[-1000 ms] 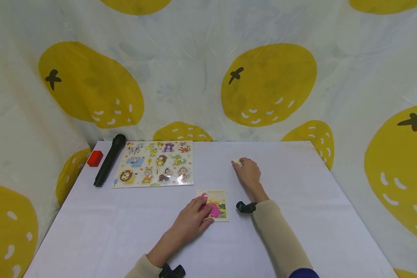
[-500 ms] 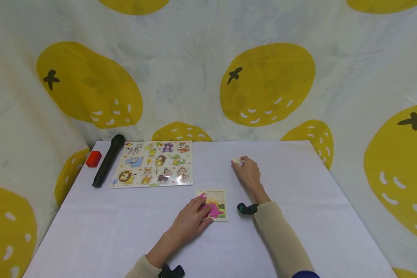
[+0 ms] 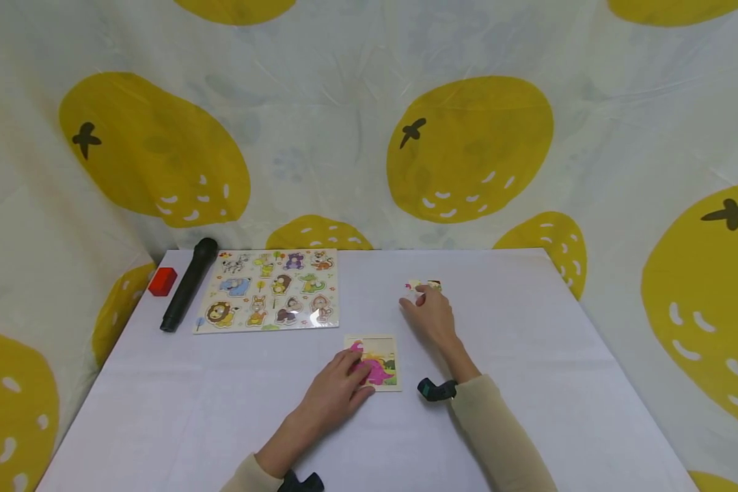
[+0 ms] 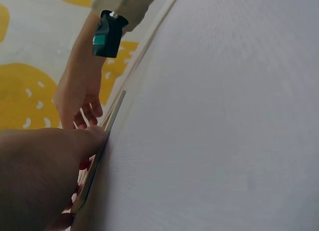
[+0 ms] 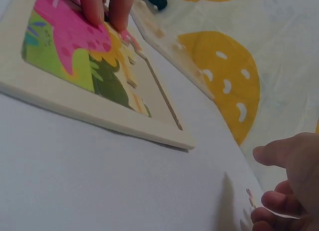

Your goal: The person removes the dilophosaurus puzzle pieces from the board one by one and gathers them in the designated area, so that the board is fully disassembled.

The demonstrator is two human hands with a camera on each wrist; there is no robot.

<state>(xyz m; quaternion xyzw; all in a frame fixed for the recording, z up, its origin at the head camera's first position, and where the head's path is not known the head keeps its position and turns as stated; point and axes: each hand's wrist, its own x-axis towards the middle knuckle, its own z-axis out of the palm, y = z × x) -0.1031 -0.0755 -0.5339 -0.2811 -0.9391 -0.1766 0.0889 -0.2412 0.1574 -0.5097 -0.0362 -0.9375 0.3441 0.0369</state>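
Fingers of the right hand [image 3: 431, 318] have drawn back over the last 0.5 s, thumb parted, gripping nothing visible, baring loose pieces [image 3: 414, 284] just beyond; none seems taken for the puzzle [image 3: 379, 372], under the left hand [image 3: 337, 384]'s outstretched fingers.

White table [image 3: 566, 403]: the widest free stretch lies right of the right sleeve [image 3: 501, 427]. Another gap runs between the animal board [image 3: 267, 290] and the right hand [image 3: 432, 320], leading to the back of the puzzle frame [image 5: 84, 100]. The left hand [image 3: 338, 388] blocks the frame's left side, and a dark wrist device [image 3: 436, 390] narrows the right. Loose pieces [image 3: 411, 284] sit just past the right fingers (partly hidden). Patterned cloth [image 3: 338, 137] walls the far edge.
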